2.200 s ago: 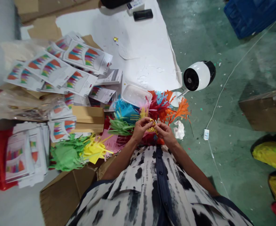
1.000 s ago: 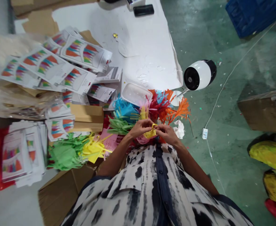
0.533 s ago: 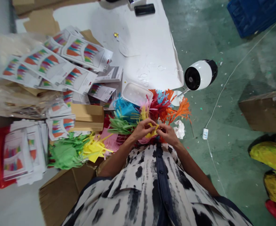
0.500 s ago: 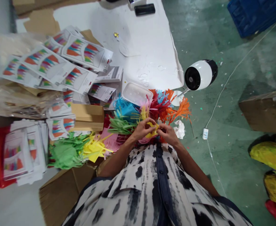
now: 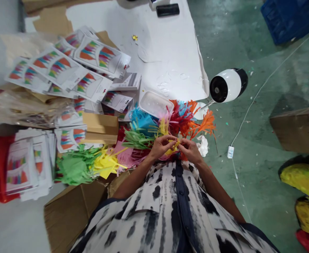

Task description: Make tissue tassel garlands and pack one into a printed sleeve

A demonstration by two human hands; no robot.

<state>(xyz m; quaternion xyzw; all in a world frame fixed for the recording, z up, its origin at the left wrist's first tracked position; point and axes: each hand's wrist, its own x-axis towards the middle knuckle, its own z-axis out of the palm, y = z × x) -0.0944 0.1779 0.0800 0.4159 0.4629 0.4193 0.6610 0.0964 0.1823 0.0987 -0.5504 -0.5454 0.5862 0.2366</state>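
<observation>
My left hand [image 5: 162,147] and my right hand [image 5: 189,151] meet close in front of my chest, both pinched on a small piece of yellow fringed paper [image 5: 171,149]. Just beyond my fingers lies a heap of paper tassels [image 5: 181,117] in red, orange, blue, green and pink. A clear plastic tub [image 5: 156,104] sits behind the heap. More green and yellow tassels [image 5: 91,167] lie to the left on a cardboard box [image 5: 72,211].
Printed packets [image 5: 65,70] showing coloured tassels are stacked and spread at the left. A white sheet [image 5: 167,49] covers the table, with a black phone [image 5: 167,10] at its far end. A white and black fan [image 5: 227,86] and a white cord [image 5: 238,126] lie on the green floor at right.
My hands stay together on the yellow paper, fingers working it slightly. The view has shifted a little to the left, so everything sits slightly further right in frame.
</observation>
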